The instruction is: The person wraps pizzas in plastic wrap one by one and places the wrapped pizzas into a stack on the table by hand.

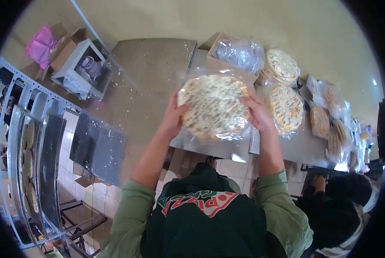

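Observation:
A round pizza (214,105) topped with shredded cheese sits inside a clear plastic bag, held up in front of me above the table's edge. My left hand (174,116) grips its left side, thumb lying on top. On the opposite side my right hand (258,112) holds the rim, with the thumb over the plastic and the other fingers mostly hidden. To the right of my right hand lies another bagged pizza (287,106), and a stack of pizzas (282,66) stands behind that one.
A cardboard box (220,64) of clear plastic bags stands at the back. Bagged flatbreads (320,121) lie farther right, near a person in dark clothes (342,202). At left are a tray rack (29,172) and a white framed cabinet (83,69). Crumbs dot the brown table (151,64).

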Demonstrator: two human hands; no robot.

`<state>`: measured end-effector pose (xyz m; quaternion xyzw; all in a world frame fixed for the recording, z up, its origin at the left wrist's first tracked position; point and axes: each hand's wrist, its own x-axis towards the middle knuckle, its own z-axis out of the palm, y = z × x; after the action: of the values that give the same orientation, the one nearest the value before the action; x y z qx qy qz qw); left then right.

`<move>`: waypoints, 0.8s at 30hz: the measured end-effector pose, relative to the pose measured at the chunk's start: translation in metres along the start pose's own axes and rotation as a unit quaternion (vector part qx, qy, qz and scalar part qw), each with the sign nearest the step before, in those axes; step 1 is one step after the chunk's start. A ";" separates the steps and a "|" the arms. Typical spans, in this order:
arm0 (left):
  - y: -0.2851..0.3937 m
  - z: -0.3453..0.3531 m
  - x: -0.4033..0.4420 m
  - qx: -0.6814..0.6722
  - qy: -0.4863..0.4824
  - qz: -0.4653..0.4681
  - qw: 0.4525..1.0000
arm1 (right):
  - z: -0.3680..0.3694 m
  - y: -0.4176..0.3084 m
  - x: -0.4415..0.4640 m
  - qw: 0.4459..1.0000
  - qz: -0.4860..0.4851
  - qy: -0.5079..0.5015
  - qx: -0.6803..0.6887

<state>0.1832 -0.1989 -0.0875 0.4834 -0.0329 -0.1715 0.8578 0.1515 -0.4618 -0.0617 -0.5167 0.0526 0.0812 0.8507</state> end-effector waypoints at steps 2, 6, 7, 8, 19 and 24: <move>-0.020 0.023 0.024 0.017 -0.001 -0.036 0.999 | -0.036 -0.014 0.003 1.000 0.005 0.018 0.002; -0.042 0.037 0.048 0.141 0.076 -0.082 0.984 | -0.088 0.001 0.019 0.960 -0.085 0.096 -0.250; -0.044 0.033 0.050 0.168 0.106 -0.063 0.978 | -0.085 0.003 0.015 0.899 -0.153 0.150 -0.383; -0.048 0.030 0.051 0.196 0.135 -0.046 0.970 | -0.080 0.004 0.014 0.812 -0.213 0.201 -0.505; -0.060 0.071 0.093 0.736 -0.026 0.050 0.674 | -0.036 0.016 0.077 0.663 -0.137 0.014 -0.736; -0.058 0.042 0.105 0.588 -0.063 0.130 0.796 | -0.036 0.004 0.071 0.747 -0.142 0.033 -0.649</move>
<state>0.2570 -0.2946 -0.1257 0.8741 -0.2442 -0.0357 0.4184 0.2199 -0.4863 -0.0943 -0.9481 -0.0588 -0.0434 0.3096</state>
